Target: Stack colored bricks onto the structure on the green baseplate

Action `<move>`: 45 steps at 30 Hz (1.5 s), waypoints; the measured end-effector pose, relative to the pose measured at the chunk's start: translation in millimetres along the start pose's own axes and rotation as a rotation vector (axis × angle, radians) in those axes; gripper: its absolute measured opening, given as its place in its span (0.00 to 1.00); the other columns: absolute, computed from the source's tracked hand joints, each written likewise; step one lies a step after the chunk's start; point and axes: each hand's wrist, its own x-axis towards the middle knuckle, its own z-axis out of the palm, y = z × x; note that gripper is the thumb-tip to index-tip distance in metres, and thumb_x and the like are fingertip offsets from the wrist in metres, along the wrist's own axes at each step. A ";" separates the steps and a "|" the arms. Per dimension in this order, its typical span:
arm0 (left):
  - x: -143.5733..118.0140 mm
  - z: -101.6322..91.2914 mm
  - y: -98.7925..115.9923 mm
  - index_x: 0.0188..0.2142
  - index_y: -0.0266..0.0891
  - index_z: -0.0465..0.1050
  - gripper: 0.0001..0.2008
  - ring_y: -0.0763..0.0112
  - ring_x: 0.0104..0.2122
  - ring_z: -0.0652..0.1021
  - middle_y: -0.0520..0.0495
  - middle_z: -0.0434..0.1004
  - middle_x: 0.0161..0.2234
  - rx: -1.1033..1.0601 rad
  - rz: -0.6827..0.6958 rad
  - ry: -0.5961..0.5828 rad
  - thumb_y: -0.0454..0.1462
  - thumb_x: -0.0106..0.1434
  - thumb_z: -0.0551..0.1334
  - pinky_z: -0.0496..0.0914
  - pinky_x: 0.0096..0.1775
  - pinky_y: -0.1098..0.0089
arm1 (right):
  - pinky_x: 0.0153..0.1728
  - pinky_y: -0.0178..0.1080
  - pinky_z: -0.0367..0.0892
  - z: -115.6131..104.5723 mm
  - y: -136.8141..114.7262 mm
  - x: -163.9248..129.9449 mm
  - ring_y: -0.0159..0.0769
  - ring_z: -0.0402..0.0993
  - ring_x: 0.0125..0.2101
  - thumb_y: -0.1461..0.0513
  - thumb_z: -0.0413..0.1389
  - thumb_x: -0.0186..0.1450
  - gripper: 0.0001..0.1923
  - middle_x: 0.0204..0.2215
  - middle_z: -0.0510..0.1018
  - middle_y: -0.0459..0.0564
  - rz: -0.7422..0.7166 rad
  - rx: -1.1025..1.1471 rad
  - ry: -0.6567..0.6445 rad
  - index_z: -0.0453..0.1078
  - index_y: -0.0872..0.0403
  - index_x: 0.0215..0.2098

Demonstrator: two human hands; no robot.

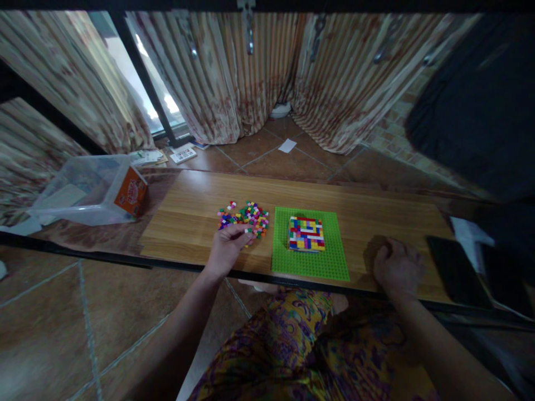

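Note:
My left hand [229, 245] is over the near side of a loose pile of small coloured toy bricks [256, 213]. Its thumb and index finger are pinched on a small toy brick [247, 230], which shows white and green. To the right of the pile lies a green studded baseplate [309, 268]. A squarish block of many-coloured bricks [306, 234] stands on the baseplate, with rows of red, yellow, white and blue on top. My right hand [399, 268] rests on the table right of the baseplate, loosely curled, with nothing visible in it.
The wooden table [188, 223] runs across the view. On its left stands a clear plastic bin [79, 209] with an orange label. A dark flat tablet-like object [455, 270] lies at the right end. Curtains [234, 83] hang behind, and a dark chair-like shape fills the upper right.

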 end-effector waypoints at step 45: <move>21.4 -3.3 8.5 0.47 0.39 0.78 0.17 0.61 0.35 0.80 0.40 0.81 0.38 1.204 0.421 0.025 0.33 0.63 0.54 0.71 0.41 0.67 | 0.45 0.51 0.61 -1.6 -0.5 0.3 0.55 0.67 0.48 0.58 0.45 0.65 0.24 0.50 0.74 0.67 -0.001 -0.005 -0.011 0.73 0.62 0.52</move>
